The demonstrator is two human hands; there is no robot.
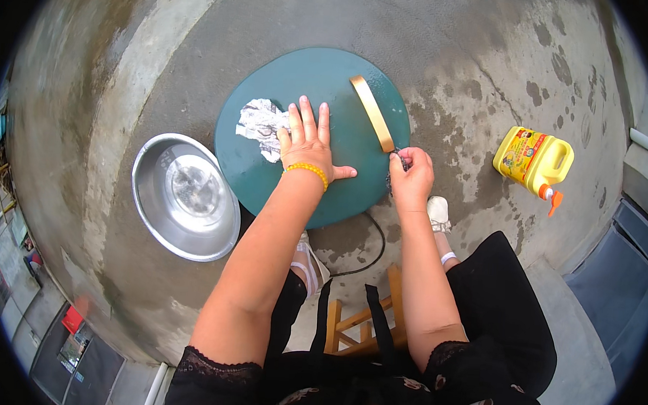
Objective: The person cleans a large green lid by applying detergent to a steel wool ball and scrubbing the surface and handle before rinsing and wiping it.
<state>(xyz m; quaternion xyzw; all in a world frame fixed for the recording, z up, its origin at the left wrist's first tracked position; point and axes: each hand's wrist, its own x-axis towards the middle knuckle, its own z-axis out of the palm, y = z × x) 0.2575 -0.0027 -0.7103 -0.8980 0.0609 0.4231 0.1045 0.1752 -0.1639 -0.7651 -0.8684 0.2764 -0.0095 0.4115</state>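
A round green lid [280,194] with a golden bar handle [373,112] lies before me, its surface wet in places. My left hand [307,137] presses palm down on the lid with fingers spread, holding nothing. Just left of its fingers lies a crumpled whitish cloth [262,125]. At the near end of the handle, my right hand [413,173] pinches a dark scouring pad [391,179], mostly hidden by the fingers. The pad is against the lid's right edge, by the foot of the handle.
A metal basin [182,238] stands against the lid's left side. On the concrete floor to the right is a yellow pump jug [532,159] bearing writing. A black cord [381,245] curves out near my feet. Between my legs shows a wooden stool [358,321].
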